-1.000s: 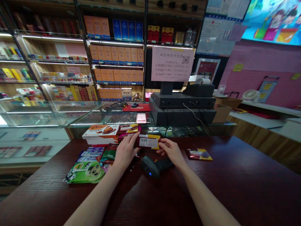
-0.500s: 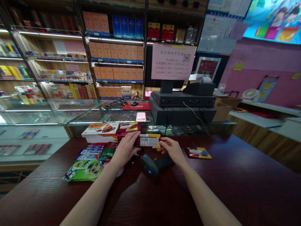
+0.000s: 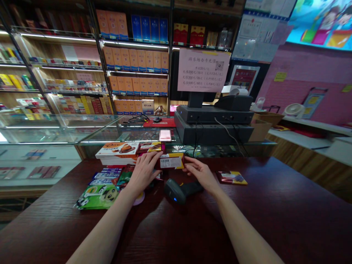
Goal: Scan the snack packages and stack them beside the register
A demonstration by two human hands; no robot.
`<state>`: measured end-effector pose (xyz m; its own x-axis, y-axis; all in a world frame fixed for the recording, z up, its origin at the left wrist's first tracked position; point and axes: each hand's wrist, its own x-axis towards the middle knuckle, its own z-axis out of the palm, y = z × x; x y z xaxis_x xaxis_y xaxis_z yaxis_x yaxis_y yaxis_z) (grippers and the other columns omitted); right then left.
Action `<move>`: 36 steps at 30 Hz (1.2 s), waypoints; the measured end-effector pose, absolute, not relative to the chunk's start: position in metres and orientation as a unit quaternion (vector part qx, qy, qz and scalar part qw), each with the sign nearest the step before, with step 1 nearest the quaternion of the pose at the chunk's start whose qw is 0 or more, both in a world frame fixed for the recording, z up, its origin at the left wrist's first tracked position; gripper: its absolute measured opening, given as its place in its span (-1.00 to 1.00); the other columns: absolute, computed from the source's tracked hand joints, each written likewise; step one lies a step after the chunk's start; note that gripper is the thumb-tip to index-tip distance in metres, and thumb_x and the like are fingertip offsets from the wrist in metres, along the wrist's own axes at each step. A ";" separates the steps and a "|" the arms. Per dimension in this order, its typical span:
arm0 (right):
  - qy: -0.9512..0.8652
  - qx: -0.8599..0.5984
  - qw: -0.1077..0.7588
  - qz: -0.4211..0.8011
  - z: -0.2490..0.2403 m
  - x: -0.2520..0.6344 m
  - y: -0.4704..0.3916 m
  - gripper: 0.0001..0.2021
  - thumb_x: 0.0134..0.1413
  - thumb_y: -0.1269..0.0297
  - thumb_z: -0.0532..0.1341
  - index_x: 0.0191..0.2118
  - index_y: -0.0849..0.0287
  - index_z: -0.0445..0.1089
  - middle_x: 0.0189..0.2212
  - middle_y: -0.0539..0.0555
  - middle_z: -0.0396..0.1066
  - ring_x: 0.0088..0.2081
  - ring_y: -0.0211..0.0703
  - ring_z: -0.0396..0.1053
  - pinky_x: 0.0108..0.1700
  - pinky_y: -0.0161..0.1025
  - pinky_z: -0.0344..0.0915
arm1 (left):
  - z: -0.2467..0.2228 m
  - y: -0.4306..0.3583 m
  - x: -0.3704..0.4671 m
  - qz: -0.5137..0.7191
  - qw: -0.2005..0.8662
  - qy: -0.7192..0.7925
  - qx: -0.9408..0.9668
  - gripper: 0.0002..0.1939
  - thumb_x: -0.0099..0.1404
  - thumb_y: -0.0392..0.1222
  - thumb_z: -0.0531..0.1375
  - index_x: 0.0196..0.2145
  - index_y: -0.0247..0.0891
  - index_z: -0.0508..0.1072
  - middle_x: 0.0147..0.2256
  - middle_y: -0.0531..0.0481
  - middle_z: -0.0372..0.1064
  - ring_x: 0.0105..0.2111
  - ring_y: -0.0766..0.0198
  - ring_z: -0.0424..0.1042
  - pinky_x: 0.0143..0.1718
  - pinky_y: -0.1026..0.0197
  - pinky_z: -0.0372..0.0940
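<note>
A chocolate bar (image 3: pixel 172 161) in a dark red and yellow wrapper is held up above the table, its white barcode label facing me. My left hand (image 3: pixel 144 170) grips its left end, fingers over the top and thumb below. At its right end, the fingertips of my right hand (image 3: pixel 200 172) pinch the edge. Just below lies a black barcode scanner (image 3: pixel 176 191) with a blue light, its handle pointing right. To the right, another chocolate bar (image 3: pixel 232 178) rests flat on the table. Left of my left hand are green panda snack packs (image 3: pixel 96 196) and blue-purple packets (image 3: pixel 106 176).
Behind the packets stands a white and orange Dove box (image 3: pixel 117 150), with more wrapped chocolate (image 3: pixel 150 146) beside it. A glass display counter (image 3: pixel 96 135) borders the far edge of the dark wooden table (image 3: pixel 170 234). A cash register terminal (image 3: pixel 214 124) with cables stands on the glass.
The chocolate bar has shifted slightly left and up, with my left hand on it. Less of its right end now lies within my right hand's fingers. The scanner stays put.
</note>
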<state>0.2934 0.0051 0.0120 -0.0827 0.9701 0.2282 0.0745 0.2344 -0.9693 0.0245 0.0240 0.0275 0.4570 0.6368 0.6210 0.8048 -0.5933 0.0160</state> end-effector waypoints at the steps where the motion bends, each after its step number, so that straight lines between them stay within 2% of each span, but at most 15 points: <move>1: -0.601 -0.439 0.507 0.433 0.012 0.295 0.004 -0.47 0.06 0.07 0.31 0.15 0.12 0.38 -0.14 0.14 0.59 -0.14 -0.01 0.56 -0.16 -0.13 0.45 | 0.028 0.024 0.023 -0.299 0.149 -0.432 -0.838 -0.23 0.26 -0.18 0.29 0.34 -0.05 0.07 0.16 -0.14 0.28 0.11 -0.03 0.26 0.10 -0.07 0.21; 4: -0.631 -0.440 0.476 0.426 0.015 0.304 0.001 -0.43 0.04 0.10 0.33 0.18 0.08 0.35 -0.05 0.15 0.56 -0.06 -0.01 0.52 0.00 -0.03 0.41 | 0.029 0.027 0.018 -0.309 0.167 -0.441 -0.826 -0.21 0.25 -0.20 0.29 0.35 -0.04 0.06 0.18 -0.14 0.27 0.14 -0.04 0.24 0.11 -0.07 0.20; 7: -0.687 -0.438 0.403 0.417 0.021 0.315 -0.006 -0.41 0.02 0.13 0.35 0.20 0.05 0.35 0.03 0.15 0.52 -0.01 0.01 0.49 0.10 0.04 0.34 | 0.030 0.029 0.012 -0.315 0.180 -0.451 -0.815 -0.20 0.24 -0.22 0.30 0.35 -0.05 0.05 0.20 -0.14 0.25 0.14 -0.03 0.24 0.13 -0.06 0.18; 10: -0.762 -0.427 0.301 0.382 0.027 0.324 -0.013 -0.29 -0.10 0.20 0.42 0.24 0.02 0.31 0.11 0.13 0.46 0.18 0.09 0.33 0.27 0.08 0.13 | 0.031 0.030 0.008 -0.313 0.189 -0.463 -0.808 -0.19 0.25 -0.22 0.30 0.35 -0.04 0.04 0.21 -0.14 0.25 0.14 -0.04 0.24 0.14 -0.08 0.17; 12: -0.794 -0.446 0.235 0.340 0.026 0.325 -0.015 -0.20 -0.18 0.23 0.45 0.27 -0.02 0.28 0.15 0.12 0.42 0.21 0.13 0.27 0.32 0.16 0.01 | 0.031 0.030 0.007 -0.311 0.191 -0.467 -0.805 -0.18 0.24 -0.23 0.30 0.36 -0.04 0.03 0.21 -0.13 0.25 0.14 -0.05 0.24 0.14 -0.08 0.16; 15: -0.819 -0.469 0.158 0.290 0.019 0.320 -0.015 -0.13 -0.22 0.25 0.45 0.30 -0.07 0.22 0.17 0.11 0.39 0.24 0.13 0.23 0.37 0.29 -0.35 | 0.032 0.030 0.007 -0.312 0.194 -0.471 -0.802 -0.17 0.23 -0.25 0.30 0.35 -0.05 0.03 0.20 -0.12 0.26 0.13 -0.04 0.25 0.14 -0.08 0.16; 17: -0.829 -0.473 0.129 0.268 0.014 0.314 -0.014 -0.13 -0.23 0.25 0.45 0.29 -0.07 0.23 0.18 0.12 0.36 0.26 0.13 0.21 0.36 0.30 -0.43 | 0.032 0.029 0.007 -0.316 0.193 -0.475 -0.798 -0.18 0.23 -0.26 0.30 0.35 -0.04 0.04 0.18 -0.12 0.27 0.13 -0.04 0.26 0.15 -0.09 0.16; 23: -0.840 -0.474 0.123 0.231 0.013 0.306 -0.016 -0.40 -0.19 0.22 0.43 0.08 -0.07 0.44 -0.01 0.05 0.49 0.12 0.07 0.33 0.36 0.27 -0.35 | 0.034 0.029 0.007 -0.334 0.199 -0.487 -0.782 -0.21 0.25 -0.23 0.28 0.35 -0.03 0.07 0.16 -0.14 0.30 0.12 -0.06 0.27 0.16 -0.11 0.15; 28: -0.840 -0.464 0.158 0.233 0.016 0.308 -0.015 -0.49 -0.15 0.24 0.41 0.03 -0.06 0.45 -0.04 0.00 0.51 0.06 0.03 0.39 0.37 0.26 -0.31 | 0.033 0.029 0.007 -0.339 0.200 -0.495 -0.774 -0.22 0.25 -0.23 0.28 0.35 -0.03 0.08 0.16 -0.14 0.30 0.11 -0.07 0.27 0.15 -0.11 0.16; 29: -0.838 -0.463 0.172 0.233 0.017 0.309 -0.015 -0.49 -0.13 0.22 0.41 0.04 -0.05 0.45 -0.03 0.00 0.51 0.06 0.03 0.40 0.37 0.23 -0.26 | 0.033 0.029 0.007 -0.339 0.200 -0.496 -0.774 -0.22 0.25 -0.24 0.28 0.35 -0.03 0.08 0.16 -0.14 0.30 0.12 -0.06 0.27 0.15 -0.11 0.16; 31: -0.833 -0.459 0.206 0.231 0.021 0.308 -0.016 -0.50 -0.09 0.19 0.40 0.05 -0.03 0.43 -0.01 0.02 0.50 0.05 0.03 0.40 0.31 0.14 -0.03 | 0.031 0.030 0.006 -0.340 0.201 -0.495 -0.774 -0.20 0.24 -0.25 0.29 0.35 -0.03 0.07 0.18 -0.14 0.29 0.12 -0.06 0.27 0.15 -0.11 0.16; 33: -0.827 -0.455 0.237 0.232 0.026 0.308 -0.017 -0.51 -0.07 0.19 0.39 0.05 -0.01 0.43 -0.01 0.04 0.50 0.02 0.03 0.40 0.17 -0.01 0.19 | 0.030 0.031 0.005 -0.339 0.204 -0.494 -0.775 -0.19 0.23 -0.26 0.29 0.35 -0.04 0.06 0.19 -0.13 0.27 0.13 -0.06 0.26 0.16 -0.11 0.15; 36: -0.818 -0.451 0.267 0.239 0.031 0.306 -0.018 -0.53 -0.05 0.20 0.39 0.05 0.00 0.43 -0.01 0.03 0.50 -0.01 0.02 0.41 0.05 -0.11 0.26 | 0.028 0.032 0.005 -0.336 0.204 -0.496 -0.774 -0.18 0.22 -0.27 0.30 0.35 -0.05 0.06 0.20 -0.14 0.26 0.13 -0.06 0.26 0.16 -0.11 0.15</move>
<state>0.3065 -0.0184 0.0309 -0.4505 0.8651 0.2206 0.6107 0.4789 -0.6307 0.0047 0.0316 0.0283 0.2826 0.6302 0.7232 0.9050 -0.4250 0.0167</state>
